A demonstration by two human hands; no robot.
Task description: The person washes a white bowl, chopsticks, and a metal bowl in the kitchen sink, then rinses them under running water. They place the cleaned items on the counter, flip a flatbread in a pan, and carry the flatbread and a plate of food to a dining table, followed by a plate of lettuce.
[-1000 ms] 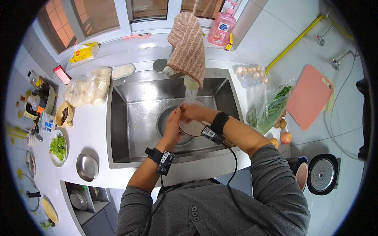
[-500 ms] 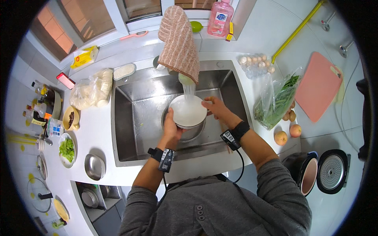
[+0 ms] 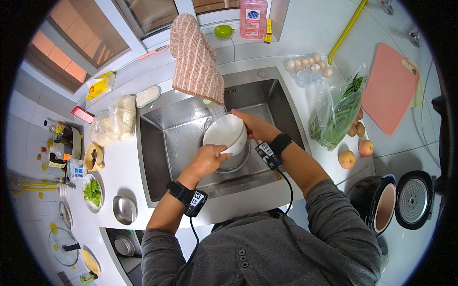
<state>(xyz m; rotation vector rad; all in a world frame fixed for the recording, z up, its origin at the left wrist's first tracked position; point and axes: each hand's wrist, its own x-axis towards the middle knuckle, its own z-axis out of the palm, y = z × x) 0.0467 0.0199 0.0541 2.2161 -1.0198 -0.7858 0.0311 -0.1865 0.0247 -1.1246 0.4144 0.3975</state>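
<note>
Between my two hands a white bowl (image 3: 222, 132) is held tilted under the running tap, inside the steel sink (image 3: 164, 143). My left hand (image 3: 207, 161) grips its near rim, with the thumb over the edge. On the far right side, my right hand (image 3: 256, 127) is closed round the bowl's wall, some fingers hidden behind it. Water (image 3: 218, 111) streams toward the bowl's far edge. A striped brown cloth (image 3: 195, 59) drapes over the tap and hides most of it. Below the bowl sits a round metal basin (image 3: 237, 165), partly covered by the bowl and my hands.
Left of the sink are a bag of white food (image 3: 113, 121), a plate of lettuce (image 3: 93, 193) and a small steel bowl (image 3: 124, 210). To the right lie bagged greens (image 3: 336, 114), packed mushrooms (image 3: 309, 66), a pink cutting board (image 3: 390, 90) and an open rice cooker (image 3: 381, 207).
The bowl has gone from nearly level to tilted, its outer right side now showing. My left hand moved to its near rim; my right hand shifted up along its side. The view turned slightly.
</note>
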